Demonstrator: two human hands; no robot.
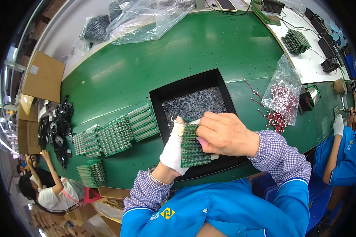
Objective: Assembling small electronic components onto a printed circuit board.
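Observation:
My left hand (172,153), in a white glove with bare fingertips, grips a green circuit board panel (194,154) by its left side. Rows of small parts cover the panel, which is tilted over the near part of a black tray (186,89). My right hand (229,134) is bare apart from something pink at the thumb. Its fingers are curled together against the panel's upper right; what they pinch is hidden. Loose small dark pieces (194,103) cover the tray's bottom beyond my hands.
Left of the tray lie several green board panels (114,136), with another stack (91,173) nearer me. Black parts (60,130) are heaped farther left by cardboard boxes (43,77). To the right, a clear bag (283,94) holds red-and-white wires. Co-workers sit at both sides.

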